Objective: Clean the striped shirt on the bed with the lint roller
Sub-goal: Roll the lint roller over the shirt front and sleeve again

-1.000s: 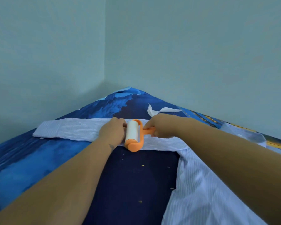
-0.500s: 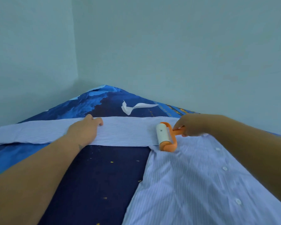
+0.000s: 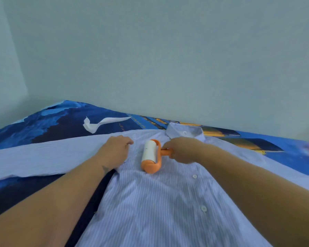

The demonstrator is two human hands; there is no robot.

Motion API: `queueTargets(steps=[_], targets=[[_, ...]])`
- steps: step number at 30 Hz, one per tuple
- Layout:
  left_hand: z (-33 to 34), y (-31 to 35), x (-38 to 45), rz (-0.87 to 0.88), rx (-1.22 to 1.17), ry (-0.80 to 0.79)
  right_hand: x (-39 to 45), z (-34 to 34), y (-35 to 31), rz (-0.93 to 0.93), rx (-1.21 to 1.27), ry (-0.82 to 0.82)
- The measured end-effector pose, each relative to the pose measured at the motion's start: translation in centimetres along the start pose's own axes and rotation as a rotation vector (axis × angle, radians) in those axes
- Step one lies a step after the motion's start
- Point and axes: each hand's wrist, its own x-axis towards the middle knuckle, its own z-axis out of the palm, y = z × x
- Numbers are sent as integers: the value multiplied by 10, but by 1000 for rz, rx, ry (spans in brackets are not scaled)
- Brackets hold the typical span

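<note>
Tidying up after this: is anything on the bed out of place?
Yes: a crumpled white sheet, perhaps a peeled roller sheet, lies loose on the blue bedspread beyond the striped shirt, left of its collar.

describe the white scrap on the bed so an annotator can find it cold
Start at the blue patterned bedsheet near the wall corner. Beyond the shirt sleeve and left of the collar lies the white paper scrap, alone on the sheet. Unlike the striped shirt, it is plain white, thin, twisted and curled.

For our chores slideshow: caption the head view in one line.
Right hand runs an orange lint roller over a striped shirt; left hand presses it flat.
</note>
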Motion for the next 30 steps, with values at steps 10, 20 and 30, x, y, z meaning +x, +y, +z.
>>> queueTargets(steps=[10,20,30], targets=[[23,4,0,-5,145,-115,-41,17,65,44,95,-41],[11,33,12,-122,260,-236,-102,9,139,173,51,-138],[49,80,70,-135,100,-80,-53,12,105,123,129,104]])
